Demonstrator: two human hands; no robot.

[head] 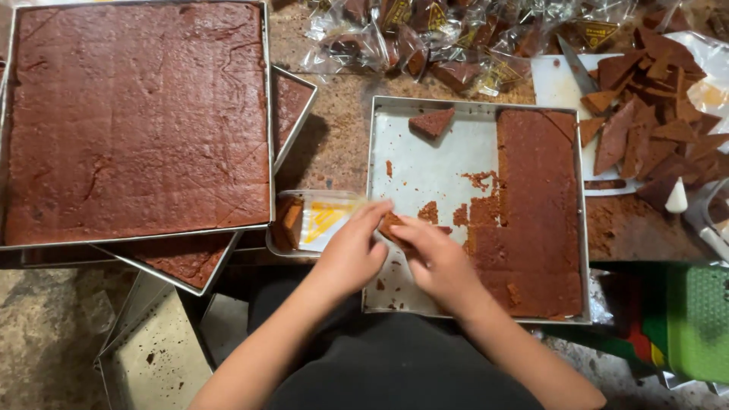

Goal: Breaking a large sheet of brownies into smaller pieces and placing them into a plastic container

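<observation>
At the near left edge of the half-empty tray (pixel 380 304), we see both hands pinching one brown cake piece (pixel 391 225) between them. The left hand (pixel 351 254) has its fingertips closed on the piece's left end; the right hand (pixel 437 262) clamps the right end, thumb and fingers curled over it. So each grip is grasping the cake piece, which sits just above the tray's left rim.

Just left of the left hand, touching or nearly so, a clear plastic wrapper (pixel 315 220) with a yellow patch lies on the counter (pixel 334 144), some brown cake inside it. Right of the hands, the uncut cake slab (pixel 539 220) fills the tray's right side in a stepped outline, crumbs scattered on the bare lining. One loose triangle piece (pixel 431 121) lies near the tray's far edge.

Far left, a full tray of cake (pixel 137 121) rests stacked on other trays. Top of view, a pile of wrapped pieces (pixel 425 38). Far right, a white cutting board (pixel 558 87) carries a knife (pixel 577 72) and a heap of cut triangles (pixel 653 121). A green box (pixel 695 323) sits at near right.
</observation>
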